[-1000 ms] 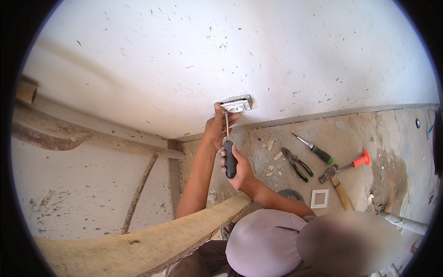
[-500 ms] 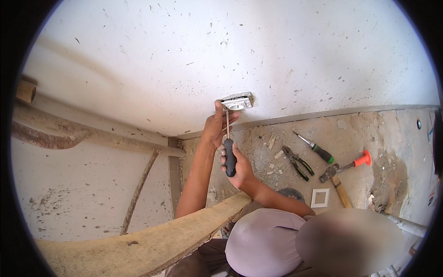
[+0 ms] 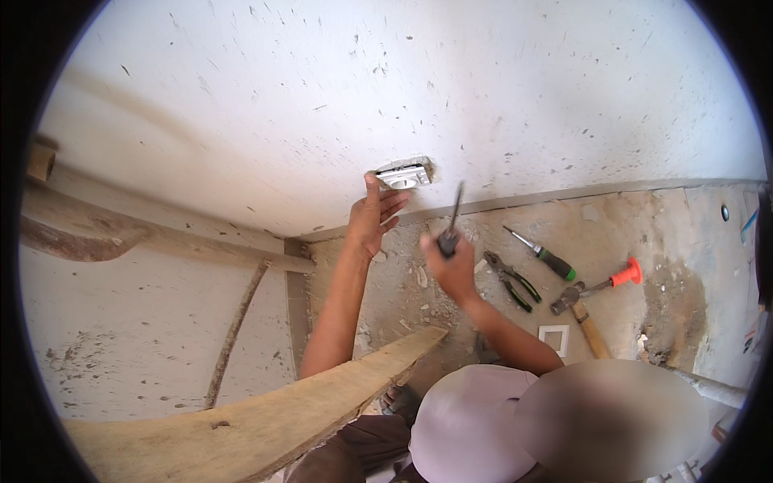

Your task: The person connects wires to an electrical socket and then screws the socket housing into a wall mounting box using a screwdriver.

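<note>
A white electrical socket (image 3: 405,176) sits tilted at a rough-edged recess in the wall. My left hand (image 3: 375,216) holds it at its left end, thumb along the side and fingers beneath. To the right and lower, my right hand (image 3: 453,264) is closed around the dark handle of a screwdriver (image 3: 456,211). Its blurred shaft points upward, apart from the socket. On the floor right of this hand lie pliers (image 3: 513,281) with black and green handles and a second screwdriver (image 3: 541,253) with a green-ended handle.
A hammer (image 3: 593,328), an orange-guarded chisel (image 3: 616,278) and a white square frame (image 3: 553,340) lie on the floor. A wooden plank (image 3: 241,427) crosses the foreground. Rusty pipes (image 3: 161,229) stand left. A pale cap (image 3: 471,427) and a blurred area fill the lower right.
My right hand has drawn the screwdriver away from the socket and moved right, tilting its shaft to the right. My left hand stays on the socket. The view has shifted slightly.
</note>
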The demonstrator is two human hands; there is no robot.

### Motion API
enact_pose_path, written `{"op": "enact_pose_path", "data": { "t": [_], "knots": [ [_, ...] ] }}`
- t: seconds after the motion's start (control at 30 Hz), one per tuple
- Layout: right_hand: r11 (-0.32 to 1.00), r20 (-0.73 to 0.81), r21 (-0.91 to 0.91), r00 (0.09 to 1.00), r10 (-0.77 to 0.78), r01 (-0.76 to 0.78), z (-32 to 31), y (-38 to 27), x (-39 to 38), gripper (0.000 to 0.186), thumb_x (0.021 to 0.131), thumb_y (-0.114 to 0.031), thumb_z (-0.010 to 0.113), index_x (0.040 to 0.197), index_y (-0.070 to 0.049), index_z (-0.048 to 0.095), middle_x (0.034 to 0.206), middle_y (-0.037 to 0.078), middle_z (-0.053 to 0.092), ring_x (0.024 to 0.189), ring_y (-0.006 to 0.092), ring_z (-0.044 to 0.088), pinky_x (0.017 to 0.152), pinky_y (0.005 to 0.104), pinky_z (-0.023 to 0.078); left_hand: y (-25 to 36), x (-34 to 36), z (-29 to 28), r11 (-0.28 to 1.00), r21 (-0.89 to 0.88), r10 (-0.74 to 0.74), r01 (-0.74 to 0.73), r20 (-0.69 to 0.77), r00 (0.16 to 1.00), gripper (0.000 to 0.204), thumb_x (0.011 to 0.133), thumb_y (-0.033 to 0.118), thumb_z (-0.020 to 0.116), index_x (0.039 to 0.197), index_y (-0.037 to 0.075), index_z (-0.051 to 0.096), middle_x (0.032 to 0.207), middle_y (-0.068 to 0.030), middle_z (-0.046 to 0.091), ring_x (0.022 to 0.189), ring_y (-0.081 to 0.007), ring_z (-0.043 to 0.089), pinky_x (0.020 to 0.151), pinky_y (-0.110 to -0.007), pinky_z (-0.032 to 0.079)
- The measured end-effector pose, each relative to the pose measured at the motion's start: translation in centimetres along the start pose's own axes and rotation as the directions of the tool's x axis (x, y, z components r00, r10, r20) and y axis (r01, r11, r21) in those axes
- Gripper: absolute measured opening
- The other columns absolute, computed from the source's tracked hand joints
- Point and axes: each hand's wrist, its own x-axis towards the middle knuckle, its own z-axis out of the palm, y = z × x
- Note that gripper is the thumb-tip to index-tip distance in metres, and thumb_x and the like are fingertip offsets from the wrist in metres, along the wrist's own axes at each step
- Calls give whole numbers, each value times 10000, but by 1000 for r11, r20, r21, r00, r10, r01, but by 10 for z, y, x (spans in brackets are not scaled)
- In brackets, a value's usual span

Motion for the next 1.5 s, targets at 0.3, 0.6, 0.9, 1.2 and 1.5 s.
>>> {"op": "enact_pose_path", "data": {
  "t": [0.3,0.6,0.9,1.2,1.5],
  "knots": [
    [908,-225,-334,914,-338,253,7,-16,91,208,825,-148,750,733,-4,634,550,22,489,528,87,415,498,274,363,-5,3,7,998,-64,-20,18,-36,999,977,854,776,338,1311,-82,434,1150,-136,639,1183,-226,523,1028,-450,367],
    [924,-209,-326,939,-275,198,11,-10,94,235,838,-193,738,744,-3,637,532,26,514,508,99,425,505,285,371,-11,2,9,991,-85,96,-106,-117,989,1001,772,825,454,1167,-91,535,1014,-134,682,1054,-225,585,924,-395,429],
    [919,-118,-378,978,-171,115,-5,-19,92,306,849,-320,707,819,-27,624,589,84,573,515,194,509,520,345,395,-9,1,28,978,-113,155,-175,-168,973,785,787,628,677,1087,-86,552,999,-168,674,1052,-240,611,825,-346,513],
    [954,218,-294,968,127,-59,-62,-5,-18,364,917,-166,531,1224,-4,421,990,253,615,882,396,627,802,432,476,-11,-4,33,979,-158,100,-129,-177,979,902,815,646,618,1237,-126,418,1155,-216,615,1106,-268,589,884,-359,513],
    [976,112,-197,988,110,-87,-39,-25,-25,389,945,-163,520,1304,-21,470,926,194,627,798,282,612,738,376,480,-14,2,36,955,-267,106,-125,-84,991,1041,811,625,626,1323,-204,259,1205,-266,542,1067,-277,598,898,-365,529]
  ]
}}
